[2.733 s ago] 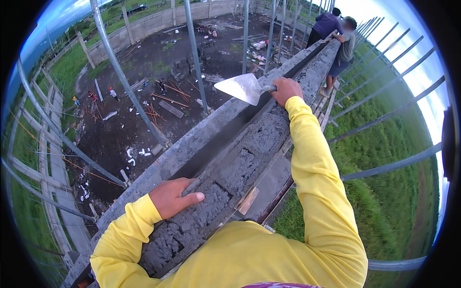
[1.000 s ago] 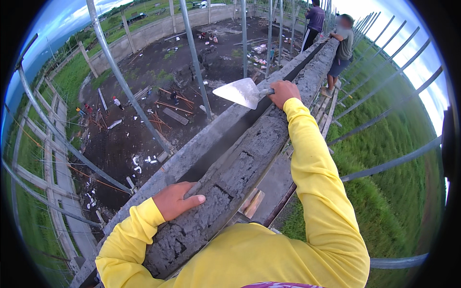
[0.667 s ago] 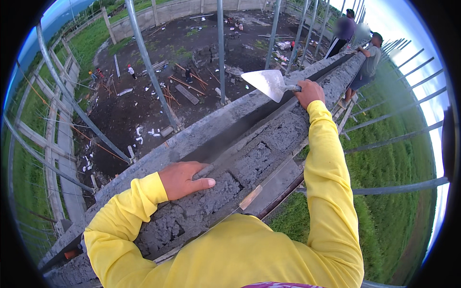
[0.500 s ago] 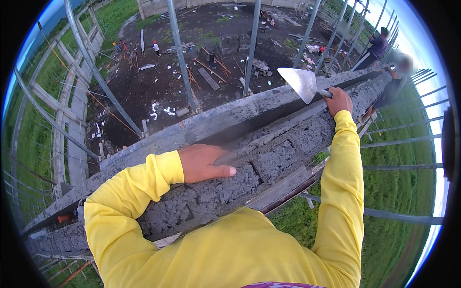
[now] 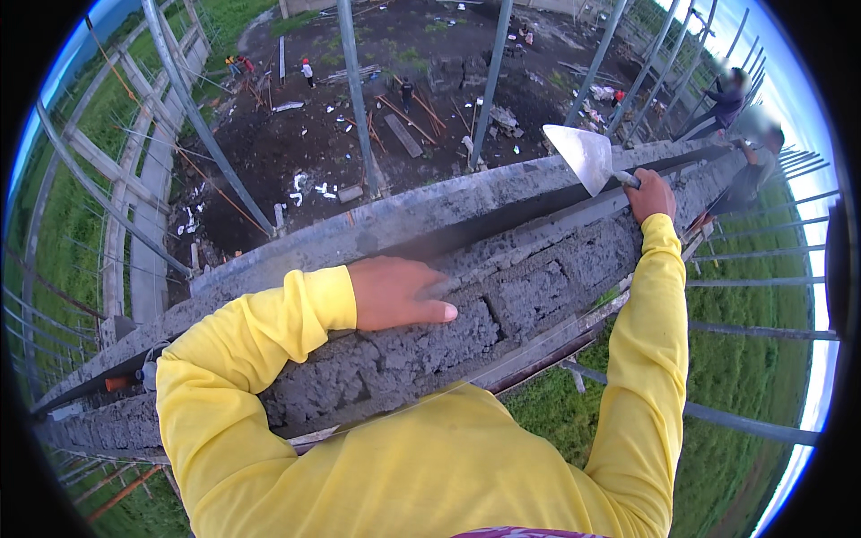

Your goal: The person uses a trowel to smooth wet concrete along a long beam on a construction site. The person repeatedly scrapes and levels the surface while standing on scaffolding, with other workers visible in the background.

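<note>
My left hand (image 5: 399, 291) lies flat on top of a grey concrete block wall (image 5: 529, 296), fingers together, palm down. My right hand (image 5: 650, 193) is stretched out further along the wall and grips the handle of a steel mason's trowel (image 5: 583, 154), whose pointed blade sticks up and to the left above the wall's top. Both arms wear yellow long sleeves. A dark channel (image 5: 502, 229) runs along the wall's top beside a smooth concrete edge.
Two people (image 5: 744, 134) stand at the wall's far end, upper right. Slanted steel poles (image 5: 354, 90) rise from a muddy yard with scattered debris far below. Metal rails (image 5: 753, 332) cross over green grass on the right. A concrete frame (image 5: 126, 197) stands at left.
My view has swung to the left, so the wall now runs more level across the picture. My left hand stays on the wall top and my right hand still holds the trowel up.
</note>
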{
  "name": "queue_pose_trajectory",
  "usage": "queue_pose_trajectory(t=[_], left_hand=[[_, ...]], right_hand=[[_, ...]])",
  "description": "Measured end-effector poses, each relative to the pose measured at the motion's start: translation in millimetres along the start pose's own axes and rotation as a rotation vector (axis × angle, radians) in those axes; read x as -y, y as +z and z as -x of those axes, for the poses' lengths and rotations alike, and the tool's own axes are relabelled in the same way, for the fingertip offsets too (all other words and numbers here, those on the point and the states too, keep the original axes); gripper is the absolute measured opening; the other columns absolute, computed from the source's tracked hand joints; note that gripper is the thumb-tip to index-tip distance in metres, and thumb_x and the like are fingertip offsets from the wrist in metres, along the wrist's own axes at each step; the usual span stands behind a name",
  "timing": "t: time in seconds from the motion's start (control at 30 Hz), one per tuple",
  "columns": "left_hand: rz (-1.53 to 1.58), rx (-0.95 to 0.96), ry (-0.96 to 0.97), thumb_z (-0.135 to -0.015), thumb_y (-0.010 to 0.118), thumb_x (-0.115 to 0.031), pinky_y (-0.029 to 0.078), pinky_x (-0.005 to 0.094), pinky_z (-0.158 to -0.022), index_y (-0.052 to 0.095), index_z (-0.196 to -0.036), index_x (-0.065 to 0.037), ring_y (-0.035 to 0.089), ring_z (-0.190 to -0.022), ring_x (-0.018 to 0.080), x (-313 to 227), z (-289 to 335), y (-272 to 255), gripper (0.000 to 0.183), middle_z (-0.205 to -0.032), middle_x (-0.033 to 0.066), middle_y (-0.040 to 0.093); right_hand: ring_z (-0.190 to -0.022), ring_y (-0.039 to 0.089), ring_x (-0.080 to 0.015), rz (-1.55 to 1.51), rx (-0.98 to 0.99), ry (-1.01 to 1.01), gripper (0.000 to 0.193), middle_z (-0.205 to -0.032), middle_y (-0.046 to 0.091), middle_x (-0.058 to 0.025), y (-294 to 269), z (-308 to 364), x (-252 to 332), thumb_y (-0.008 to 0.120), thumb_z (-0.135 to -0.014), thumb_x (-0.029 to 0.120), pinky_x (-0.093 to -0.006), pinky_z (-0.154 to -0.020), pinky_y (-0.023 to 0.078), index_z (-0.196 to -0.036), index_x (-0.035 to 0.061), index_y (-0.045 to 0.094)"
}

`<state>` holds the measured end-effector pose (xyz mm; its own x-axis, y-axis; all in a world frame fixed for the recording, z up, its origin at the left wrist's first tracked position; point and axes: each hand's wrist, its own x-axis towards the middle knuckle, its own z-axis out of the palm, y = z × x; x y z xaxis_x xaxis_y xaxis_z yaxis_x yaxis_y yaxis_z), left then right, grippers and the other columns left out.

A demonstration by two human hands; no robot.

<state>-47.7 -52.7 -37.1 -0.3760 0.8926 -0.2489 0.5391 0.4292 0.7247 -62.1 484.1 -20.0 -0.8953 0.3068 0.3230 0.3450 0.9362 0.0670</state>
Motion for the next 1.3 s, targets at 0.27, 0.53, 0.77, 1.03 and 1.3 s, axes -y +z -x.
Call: queue_pose_trajectory(t=[0.27, 0.53, 0.77, 1.03, 1.3], left_hand=[[0.031, -0.006, 0.021, -0.112, 0.056, -0.067, 0.052, 0.0536, -0.112, 0.064, -0.150, 0.004, 0.067, -0.129, 0.0482, 1.6, -0.3, 1.1, 0.081, -0.137, 0.0303, 0.070], [0.016, -0.020, 0.008, -0.111, 0.053, -0.070, 0.052, 0.0534, -0.111, 0.064, -0.149, 0.004, 0.067, -0.128, 0.0483, 0.3, 1.6, 1.1, 0.085, -0.136, 0.0296, 0.070], [0.036, -0.009, 0.024, -0.112, 0.055, -0.068, 0.053, 0.0534, -0.109, 0.064, -0.151, 0.002, 0.067, -0.126, 0.0479, -5.0, 2.2, -2.4, 0.080, -0.134, 0.0286, 0.070], [0.073, 0.029, -0.023, -0.109, 0.055, -0.070, 0.050, 0.0531, -0.114, 0.063, -0.151, 0.002, 0.065, -0.133, 0.0485, -10.3, 2.0, -7.4, 0.084, -0.141, 0.0310, 0.070], [0.067, -0.003, -0.004, -0.112, 0.059, -0.060, 0.053, 0.0504, -0.110, 0.063, -0.148, 0.006, 0.068, -0.127, 0.0467, -13.2, 2.1, -7.0, 0.076, -0.137, 0.0297, 0.071]], right_hand=[[-0.114, 0.073, -0.0450, 0.018, 0.016, 0.003, 0.027, -0.117, 0.078, -0.0182, -1.8, -0.4, 0.9, 0.077, -0.096, 0.035, -0.0571, -0.098, 0.057, -0.106, 0.0100, 0.077], [-0.113, 0.072, -0.0446, 0.001, 0.015, -0.006, 0.026, -0.115, 0.077, -0.0177, -0.6, -0.8, 0.4, 0.076, -0.096, 0.035, -0.0578, -0.097, 0.056, -0.106, 0.0105, 0.076], [-0.112, 0.072, -0.0444, 0.009, 0.008, -0.012, 0.027, -0.113, 0.077, -0.0179, -3.1, 1.6, 3.6, 0.079, -0.094, 0.034, -0.0572, -0.098, 0.057, -0.104, 0.0091, 0.077], [-0.114, 0.073, -0.0426, 0.017, 0.034, 0.018, 0.027, -0.115, 0.078, -0.0172, -8.8, 3.5, 7.1, 0.079, -0.094, 0.034, -0.0547, -0.101, 0.057, -0.108, 0.0106, 0.080], [-0.110, 0.073, -0.0428, 0.001, -0.027, -0.021, 0.025, -0.111, 0.076, -0.0157, -4.2, 3.9, 5.9, 0.079, -0.094, 0.034, -0.0559, -0.096, 0.057, -0.105, 0.0109, 0.079]])
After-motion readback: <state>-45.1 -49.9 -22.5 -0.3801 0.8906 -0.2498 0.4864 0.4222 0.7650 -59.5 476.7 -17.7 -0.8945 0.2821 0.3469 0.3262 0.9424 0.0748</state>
